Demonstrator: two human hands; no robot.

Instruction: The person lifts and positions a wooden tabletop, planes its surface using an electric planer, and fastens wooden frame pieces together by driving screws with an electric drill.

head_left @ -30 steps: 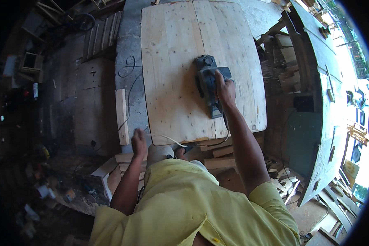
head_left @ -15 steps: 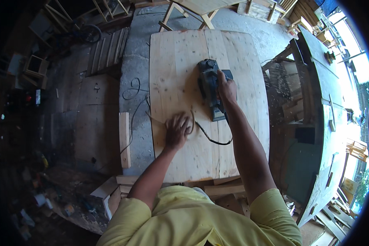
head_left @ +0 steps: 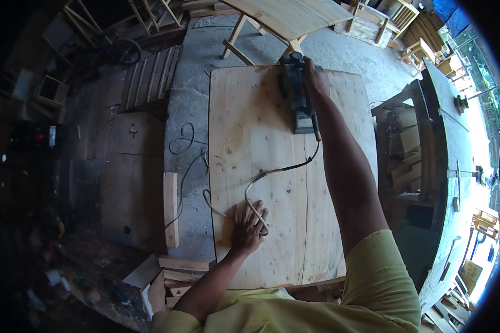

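Observation:
A corded dark electric planer [head_left: 300, 91] stands on a wide, pale wooden panel [head_left: 272, 216], close to its far edge. My right hand [head_left: 316, 80] is closed round the planer's handle, the arm stretched far forward. On the panel's near left part my left hand [head_left: 249, 225] lies flat with its fingers spread. The power cord [head_left: 278, 170] runs from the back of the planer across the panel to that hand and passes over its fingers. Part of the cord is hidden by the hand, and its far stretch drops over the panel's left edge.
Loose cord [head_left: 184, 139] curls on the concrete floor at the left, near an upright wood strip [head_left: 171, 211]. Beyond the panel stands a trestle table [head_left: 294, 14]. A long workbench [head_left: 455, 144] flanks the right side, and a slatted wooden piece [head_left: 153, 77] lies far left.
My right hand has pushed the planer forward to the panel's far edge. My left hand has drawn back toward me and its fingers have spread. The cord is stretched out longer across the panel.

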